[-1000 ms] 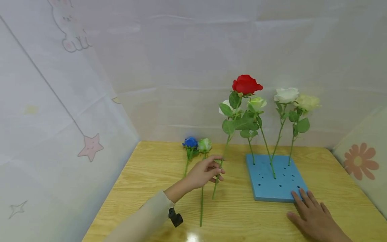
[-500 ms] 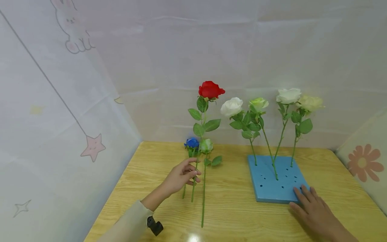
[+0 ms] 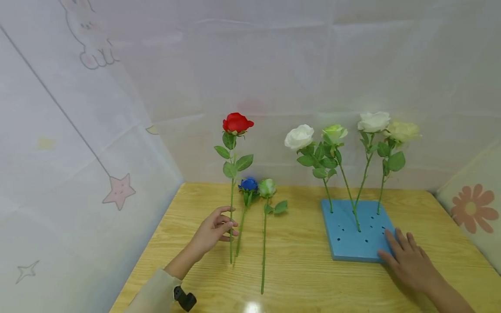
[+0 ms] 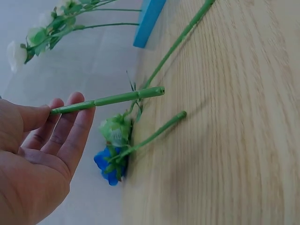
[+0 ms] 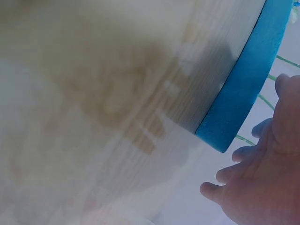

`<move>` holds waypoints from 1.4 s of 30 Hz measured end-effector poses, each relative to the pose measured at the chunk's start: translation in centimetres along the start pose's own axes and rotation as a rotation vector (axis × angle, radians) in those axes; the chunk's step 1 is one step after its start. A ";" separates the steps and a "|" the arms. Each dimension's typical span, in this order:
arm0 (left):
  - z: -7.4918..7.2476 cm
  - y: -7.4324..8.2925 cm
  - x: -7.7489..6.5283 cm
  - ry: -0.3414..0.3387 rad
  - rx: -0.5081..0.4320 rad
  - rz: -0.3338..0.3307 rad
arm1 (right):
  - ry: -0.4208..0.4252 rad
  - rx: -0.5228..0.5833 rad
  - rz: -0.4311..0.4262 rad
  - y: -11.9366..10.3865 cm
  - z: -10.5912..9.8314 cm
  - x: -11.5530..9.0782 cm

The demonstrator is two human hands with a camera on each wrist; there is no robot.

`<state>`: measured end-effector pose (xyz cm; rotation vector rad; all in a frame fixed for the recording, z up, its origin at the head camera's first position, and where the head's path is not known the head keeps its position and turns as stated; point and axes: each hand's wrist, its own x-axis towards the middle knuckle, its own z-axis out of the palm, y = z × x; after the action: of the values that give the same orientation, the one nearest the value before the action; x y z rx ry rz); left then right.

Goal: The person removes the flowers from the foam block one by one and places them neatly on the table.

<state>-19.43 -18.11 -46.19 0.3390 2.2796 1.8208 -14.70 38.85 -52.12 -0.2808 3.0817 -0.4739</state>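
Observation:
My left hand [image 3: 213,230] pinches the green stem of a red rose [image 3: 237,123] and holds it upright at the left of the table. In the left wrist view the stem's cut end [image 4: 152,92] points out past the thumb and fingers. Just right of it lie a blue rose [image 3: 248,184] and a pale green rose [image 3: 268,188] on the wood. My right hand [image 3: 411,263] rests with fingers spread at the front right corner of a blue foam board [image 3: 352,250]. The right wrist view shows the hand [image 5: 262,173] beside the board's edge [image 5: 251,84].
Two white roses [image 3: 299,137] [image 3: 373,122], a yellow-green rose [image 3: 335,134] and a cream rose [image 3: 403,131] stand in the board, which has several open holes. Pale printed cloth [image 3: 250,65] walls in the wooden table [image 3: 305,278] behind and at both sides.
My left hand has carried the red rose leftward, away from the board and past the two lying roses. My right hand stays at the board's corner, with a slight shift of the fingers.

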 end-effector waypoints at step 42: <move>-2.1 -2.7 -2.0 0.039 -0.031 -0.148 | -0.010 -0.051 -0.054 0.0 1.4 0.8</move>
<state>-18.29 -21.24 -48.30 0.1272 2.2338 1.8013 -15.45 38.27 -53.42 -0.3675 3.0872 -0.3948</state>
